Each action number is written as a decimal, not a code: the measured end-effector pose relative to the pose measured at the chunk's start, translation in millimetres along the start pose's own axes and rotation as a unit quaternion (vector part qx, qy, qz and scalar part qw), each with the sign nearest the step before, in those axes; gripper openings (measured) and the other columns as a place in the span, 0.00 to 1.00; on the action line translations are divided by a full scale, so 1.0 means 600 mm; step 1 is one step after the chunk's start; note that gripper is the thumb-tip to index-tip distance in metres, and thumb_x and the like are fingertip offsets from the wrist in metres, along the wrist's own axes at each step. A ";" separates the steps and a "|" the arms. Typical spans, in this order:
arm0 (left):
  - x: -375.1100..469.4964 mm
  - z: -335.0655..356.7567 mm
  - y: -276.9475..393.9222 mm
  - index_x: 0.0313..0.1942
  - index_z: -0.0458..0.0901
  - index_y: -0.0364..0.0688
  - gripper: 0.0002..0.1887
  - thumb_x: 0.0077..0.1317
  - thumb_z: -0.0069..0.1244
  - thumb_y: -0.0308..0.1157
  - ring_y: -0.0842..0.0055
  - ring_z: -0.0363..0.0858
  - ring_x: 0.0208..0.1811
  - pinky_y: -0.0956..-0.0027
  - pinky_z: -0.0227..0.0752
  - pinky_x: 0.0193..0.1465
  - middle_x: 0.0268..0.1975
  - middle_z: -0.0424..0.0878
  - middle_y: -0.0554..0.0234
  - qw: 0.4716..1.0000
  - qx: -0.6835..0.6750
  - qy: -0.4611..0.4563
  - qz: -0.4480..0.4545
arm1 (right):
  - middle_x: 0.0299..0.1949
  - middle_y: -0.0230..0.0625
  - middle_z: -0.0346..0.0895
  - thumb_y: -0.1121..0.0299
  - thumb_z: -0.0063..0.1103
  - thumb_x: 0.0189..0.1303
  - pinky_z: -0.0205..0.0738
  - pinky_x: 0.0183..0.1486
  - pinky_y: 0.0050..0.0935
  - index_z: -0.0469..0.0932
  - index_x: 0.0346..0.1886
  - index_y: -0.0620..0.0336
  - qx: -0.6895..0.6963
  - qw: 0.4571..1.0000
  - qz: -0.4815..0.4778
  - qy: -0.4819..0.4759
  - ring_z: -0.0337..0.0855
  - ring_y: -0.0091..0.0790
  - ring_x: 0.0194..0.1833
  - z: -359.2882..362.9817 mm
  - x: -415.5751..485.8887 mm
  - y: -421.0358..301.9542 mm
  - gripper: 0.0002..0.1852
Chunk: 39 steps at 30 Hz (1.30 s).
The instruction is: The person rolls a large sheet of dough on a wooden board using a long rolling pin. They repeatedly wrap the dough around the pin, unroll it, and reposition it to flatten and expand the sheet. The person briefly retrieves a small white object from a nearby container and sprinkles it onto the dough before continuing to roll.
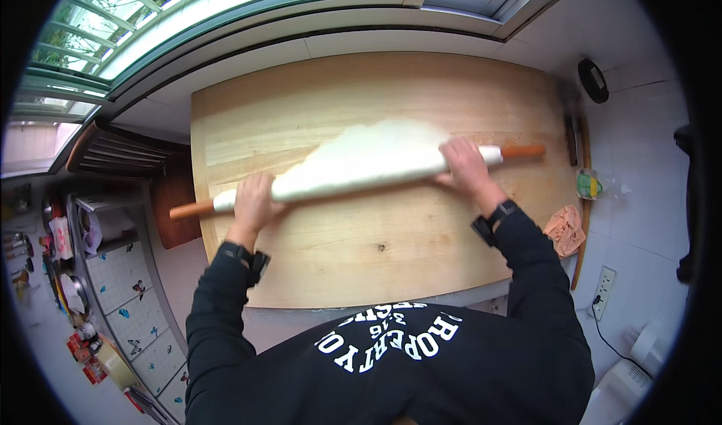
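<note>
A long wooden rolling pin [524,151] lies slantwise over a wooden board, its two orange-brown ends bare. Pale dough [366,154] is wrapped around its middle, and a rounded flap of the sheet spreads on the board beyond it. Toward the pin's left end, my left hand [255,198] grips the wrapped roll, fingers over the top. My right hand [465,164] grips it near the right end, thumb on the near side. Both hands are slightly blurred. The pin's covered middle is hidden by the dough.
The wooden board [383,272] spans the work surface below a window. Along its right side are a wooden stick [578,267], a crumpled peach cloth [566,230] and a plastic packet [589,184]. A wooden chair [175,199] stands left, near a cabinet [127,289].
</note>
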<state>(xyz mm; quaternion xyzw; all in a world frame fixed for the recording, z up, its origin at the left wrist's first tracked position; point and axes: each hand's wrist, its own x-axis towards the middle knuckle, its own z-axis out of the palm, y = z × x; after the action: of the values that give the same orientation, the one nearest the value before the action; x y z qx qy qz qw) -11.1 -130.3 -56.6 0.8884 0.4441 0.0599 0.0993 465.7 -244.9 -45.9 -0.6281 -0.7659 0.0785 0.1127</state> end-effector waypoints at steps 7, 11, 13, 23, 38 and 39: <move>-0.345 0.066 0.156 0.69 0.60 0.39 0.51 0.56 0.57 0.66 0.55 0.59 0.71 0.33 0.36 0.75 0.66 0.64 0.52 0.995 0.056 0.053 -0.065 | 0.57 0.44 0.72 0.40 0.62 0.59 0.57 0.69 0.57 0.69 0.65 0.60 -0.040 0.998 0.041 0.024 0.71 0.52 0.61 0.032 -0.324 -0.143 0.40; -0.126 0.036 0.075 0.37 0.83 0.46 0.24 0.67 0.48 0.59 0.59 0.76 0.47 0.52 0.67 0.55 0.43 0.79 0.57 0.988 -0.001 0.137 -0.069 | 0.41 0.41 0.77 0.41 0.47 0.69 0.70 0.49 0.43 0.78 0.36 0.54 0.003 0.994 0.053 0.093 0.77 0.46 0.44 0.026 -0.134 -0.062 0.25; -0.050 0.016 0.041 0.32 0.80 0.43 0.19 0.71 0.47 0.49 0.55 0.76 0.45 0.54 0.70 0.47 0.41 0.80 0.57 0.990 -0.045 0.082 -0.108 | 0.31 0.40 0.78 0.54 0.52 0.70 0.71 0.40 0.41 0.76 0.29 0.55 0.035 0.994 0.035 0.097 0.79 0.46 0.36 0.011 -0.053 -0.026 0.17; 0.060 0.042 0.077 0.40 0.83 0.45 0.28 0.67 0.46 0.64 0.59 0.77 0.45 0.56 0.69 0.50 0.39 0.80 0.55 0.987 0.032 0.154 -0.013 | 0.35 0.39 0.77 0.43 0.56 0.64 0.71 0.50 0.43 0.78 0.36 0.56 -0.058 0.983 -0.052 0.167 0.78 0.43 0.42 0.057 0.063 -0.082 0.23; -0.122 0.066 0.016 0.66 0.67 0.37 0.46 0.67 0.39 0.72 0.48 0.59 0.73 0.36 0.37 0.77 0.61 0.72 0.44 0.981 0.098 0.145 -0.085 | 0.68 0.49 0.65 0.31 0.49 0.64 0.43 0.77 0.57 0.64 0.71 0.59 -0.074 0.995 0.012 0.063 0.61 0.51 0.72 0.053 -0.078 0.003 0.44; -0.100 0.059 0.006 0.65 0.67 0.38 0.46 0.66 0.40 0.73 0.48 0.63 0.69 0.37 0.40 0.76 0.58 0.73 0.45 0.981 0.093 0.148 -0.086 | 0.63 0.48 0.68 0.33 0.50 0.65 0.49 0.72 0.54 0.68 0.67 0.59 -0.066 0.994 0.018 0.090 0.64 0.52 0.67 0.050 -0.026 0.017 0.41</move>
<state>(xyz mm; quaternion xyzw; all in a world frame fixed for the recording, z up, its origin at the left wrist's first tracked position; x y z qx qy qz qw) -37.5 -184.8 -91.1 0.8337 0.5322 0.1402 -0.0457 470.4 -257.7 -78.7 -0.6521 -0.7450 -0.0268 0.1379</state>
